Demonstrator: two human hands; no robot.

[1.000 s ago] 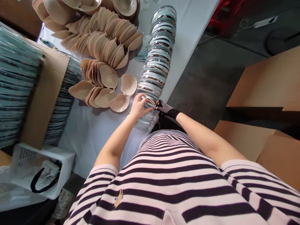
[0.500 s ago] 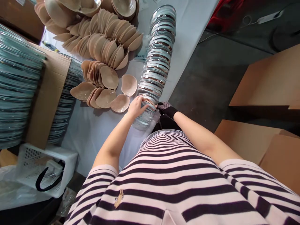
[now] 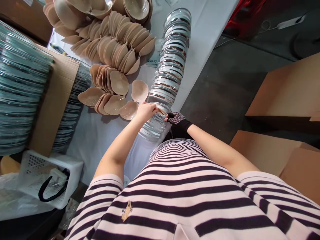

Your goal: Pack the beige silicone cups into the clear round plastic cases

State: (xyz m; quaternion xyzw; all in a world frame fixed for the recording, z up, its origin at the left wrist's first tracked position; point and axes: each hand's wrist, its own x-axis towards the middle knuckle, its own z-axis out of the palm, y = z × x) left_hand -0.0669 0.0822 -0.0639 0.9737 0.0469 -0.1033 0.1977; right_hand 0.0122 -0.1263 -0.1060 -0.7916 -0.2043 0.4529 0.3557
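A long row of clear plastic cases (image 3: 172, 60), nested on edge, runs down the table toward my body. Both hands are at its near end. My left hand (image 3: 147, 110), bare, has its fingers closed on the rim of one clear case (image 3: 162, 108). Opposite it, my right hand (image 3: 176, 118), in a dark fingertip-less glove, pinches the other side of that rim. A thin brownish edge shows inside the case between the hands; the fingertips partly hide it. Left of the row lie two beige stick-on bra cups (image 3: 140, 90), joined as a pair.
Several rows of beige bra cups (image 3: 112, 43) cover the table's (image 3: 90, 143) far left. Stacked clear cases (image 3: 22, 96) stand left beside a cardboard divider (image 3: 56, 90). A white plastic basket (image 3: 75, 166) sits at the left edge. Cardboard boxes (image 3: 285, 90) stand on the right.
The left hand's fingers, more spread before, are now curled in at the case's rim. My right hand has shifted slightly, and the whole view has moved a little.
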